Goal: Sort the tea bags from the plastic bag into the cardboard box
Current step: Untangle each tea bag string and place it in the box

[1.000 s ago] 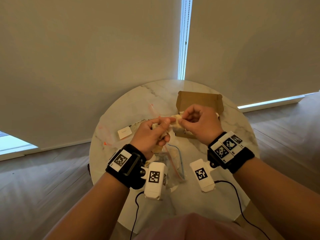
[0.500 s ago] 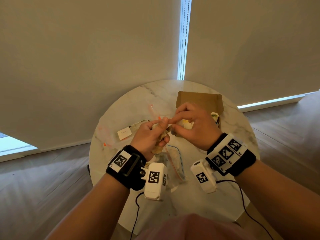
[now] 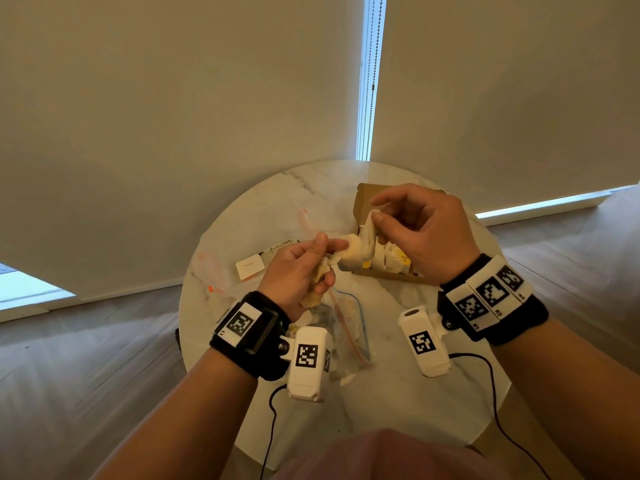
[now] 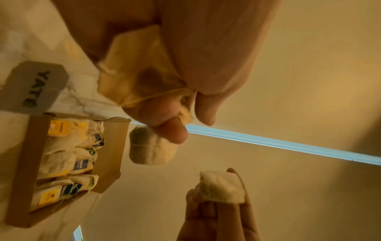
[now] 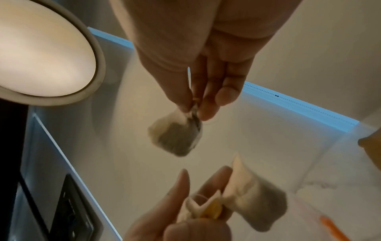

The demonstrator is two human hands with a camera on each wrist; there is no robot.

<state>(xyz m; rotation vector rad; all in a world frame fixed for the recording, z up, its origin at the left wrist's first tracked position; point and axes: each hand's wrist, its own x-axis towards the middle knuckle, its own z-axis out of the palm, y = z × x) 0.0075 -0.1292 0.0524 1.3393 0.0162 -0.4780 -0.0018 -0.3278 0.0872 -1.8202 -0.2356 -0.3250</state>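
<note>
Facing drawn blinds (image 3: 173, 116) over a wood floor (image 3: 69, 358), we see our round marble table (image 3: 381, 403) bearing the plastic bag (image 3: 349, 323) and cardboard box (image 3: 363, 202). Our left hand (image 3: 298, 271) clutches several tea bags (image 3: 320, 271). Our right hand (image 3: 426, 233) pinches a single tea bag (image 3: 367, 237) above the box.

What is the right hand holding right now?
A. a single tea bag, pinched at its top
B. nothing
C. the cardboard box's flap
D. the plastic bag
A: the right hand pinches one tea bag by its top edge, over the cardboard box.
</note>
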